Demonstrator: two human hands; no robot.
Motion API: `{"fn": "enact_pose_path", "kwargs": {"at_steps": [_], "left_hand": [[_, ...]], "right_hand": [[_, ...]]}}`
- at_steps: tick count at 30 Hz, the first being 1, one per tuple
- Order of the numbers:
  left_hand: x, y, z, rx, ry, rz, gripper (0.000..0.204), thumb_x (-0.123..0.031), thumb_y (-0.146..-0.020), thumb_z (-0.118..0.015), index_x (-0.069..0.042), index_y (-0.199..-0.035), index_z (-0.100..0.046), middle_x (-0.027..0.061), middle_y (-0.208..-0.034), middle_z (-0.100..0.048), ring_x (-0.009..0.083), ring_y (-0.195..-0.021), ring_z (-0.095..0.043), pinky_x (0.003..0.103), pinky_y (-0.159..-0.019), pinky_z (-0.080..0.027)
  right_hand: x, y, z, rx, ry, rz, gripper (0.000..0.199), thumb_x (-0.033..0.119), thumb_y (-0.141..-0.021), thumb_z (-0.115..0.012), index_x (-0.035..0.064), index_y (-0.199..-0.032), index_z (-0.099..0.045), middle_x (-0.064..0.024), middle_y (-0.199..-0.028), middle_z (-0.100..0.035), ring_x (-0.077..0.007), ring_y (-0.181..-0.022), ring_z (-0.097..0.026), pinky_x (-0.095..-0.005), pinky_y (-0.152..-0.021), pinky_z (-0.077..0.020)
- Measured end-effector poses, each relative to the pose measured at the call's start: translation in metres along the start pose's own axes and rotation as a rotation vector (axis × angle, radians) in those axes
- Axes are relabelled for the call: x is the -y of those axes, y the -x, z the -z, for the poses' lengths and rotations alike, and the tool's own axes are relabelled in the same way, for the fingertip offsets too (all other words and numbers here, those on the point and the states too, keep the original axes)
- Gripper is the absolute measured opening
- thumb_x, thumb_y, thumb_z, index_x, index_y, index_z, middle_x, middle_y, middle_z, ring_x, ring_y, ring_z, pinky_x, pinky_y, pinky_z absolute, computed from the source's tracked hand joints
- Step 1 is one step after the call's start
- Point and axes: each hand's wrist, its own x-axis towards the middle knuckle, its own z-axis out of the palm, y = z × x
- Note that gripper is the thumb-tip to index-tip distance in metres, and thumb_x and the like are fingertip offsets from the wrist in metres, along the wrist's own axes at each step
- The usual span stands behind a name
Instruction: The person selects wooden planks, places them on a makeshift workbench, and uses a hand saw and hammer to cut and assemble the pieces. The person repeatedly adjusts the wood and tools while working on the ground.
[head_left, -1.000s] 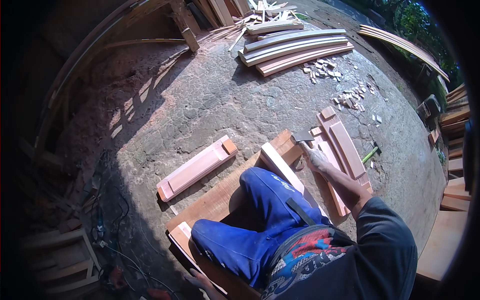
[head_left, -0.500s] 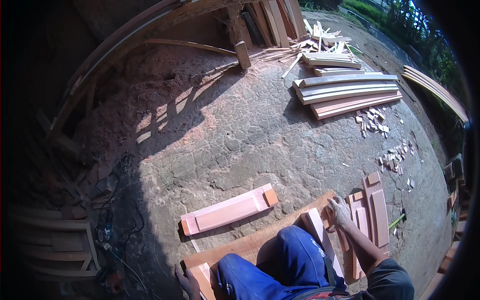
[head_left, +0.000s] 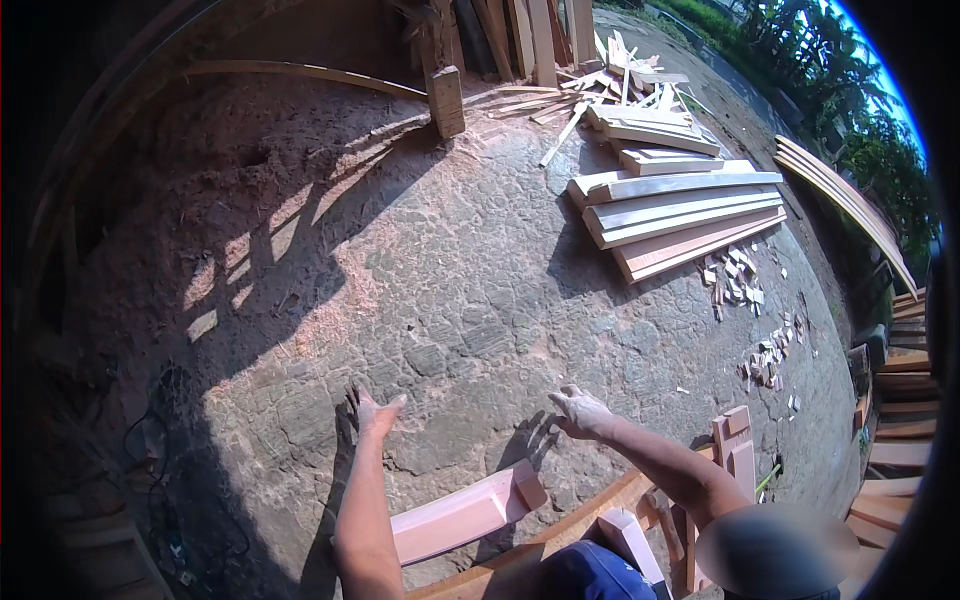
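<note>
My left hand point(head_left: 375, 411) reaches forward over the cracked ground, its thumb apart from the fingers and nothing in it. Out to the right, my right hand point(head_left: 583, 412) is also empty, its fingers spread and pointing left. Between my forearms lies a pinkish wooden piece with end blocks point(head_left: 455, 518); its left end is partly hidden by my left arm. Nearer to me, a long brown plank point(head_left: 560, 540) runs slantwise beside my knee. A squared pale timber point(head_left: 628, 543) lies across this plank.
Stacked planed boards point(head_left: 680, 210) lie at the far right, with a heap of offcuts point(head_left: 630, 80) behind them. Small wood chips point(head_left: 735, 280) are scattered nearby. More grooved wooden pieces point(head_left: 735, 450) lie right of my arm. A wooden post point(head_left: 446, 100) stands at the back.
Both hands have left the wood near my legs and reached forward over the ground. The view has shifted, so the pinkish wooden piece now appears lower, partly behind my left arm.
</note>
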Motion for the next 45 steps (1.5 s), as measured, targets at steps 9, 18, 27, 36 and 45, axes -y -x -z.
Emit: {"fn": "enact_pose_path", "kwargs": {"at_steps": [9,18,27,36,45], "left_hand": [[-0.087,-0.104,-0.011,-0.024,-0.677,0.424,0.165,-0.08,-0.05,-0.087,-0.016,-0.165,0.011,0.0249,-0.17,0.016,0.0535,-0.154,0.013,0.068,-0.122,-0.002],[-0.105,-0.112,-0.001,0.082,-0.768,0.534,0.165,-0.085,-0.05,-0.083,-0.015,-0.164,0.014,0.0273,-0.169,0.017,0.0554,-0.154,0.007,0.064,-0.124,-0.011],[-0.099,-0.115,0.001,0.095,-0.675,0.544,0.165,-0.076,-0.05,-0.09,-0.01,-0.165,0.009,0.028,-0.167,0.022,0.0558,-0.153,0.012,0.066,-0.122,-0.004],[-0.102,-0.112,0.004,0.107,-0.647,0.5,0.162,-0.078,-0.052,-0.087,-0.01,-0.165,0.007,0.0275,-0.168,0.019,0.0555,-0.153,0.012,0.068,-0.121,-0.002],[-0.111,-0.112,0.014,0.092,-0.671,0.495,0.161,-0.08,-0.054,-0.085,-0.01,-0.165,0.008,0.028,-0.168,0.017,0.0545,-0.154,0.009,0.067,-0.122,-0.005]], "right_hand": [[0.011,-0.061,0.243,-0.035,0.311,0.174,0.056,0.034,-0.098,-0.067,0.0076,-0.145,-0.052,-0.0213,-0.141,-0.056,-0.041,-0.128,-0.056,-0.0502,-0.104,-0.05],[0.127,-0.255,0.621,-0.73,0.323,0.173,0.062,0.035,-0.098,-0.067,0.0036,-0.148,-0.049,-0.0257,-0.139,-0.059,-0.0412,-0.128,-0.058,-0.0501,-0.108,-0.0454],[0.236,-0.403,0.868,-1.145,0.647,0.274,0.108,0.03,-0.074,-0.083,0.0103,-0.162,-0.024,-0.0249,-0.145,-0.055,-0.041,-0.138,-0.051,-0.0524,-0.114,-0.042],[0.266,-0.418,0.875,-0.863,1.056,-0.041,0.088,0.009,-0.083,-0.068,0.042,-0.158,-0.036,-0.0174,-0.13,-0.058,-0.0402,-0.12,-0.062,-0.0516,-0.099,-0.0519],[0.238,-0.441,0.903,-0.916,0.913,0.465,0.079,-0.006,-0.075,-0.066,0.0209,-0.148,-0.052,-0.0224,-0.126,-0.063,-0.0409,-0.119,-0.06,-0.0505,-0.107,-0.0456]]}}
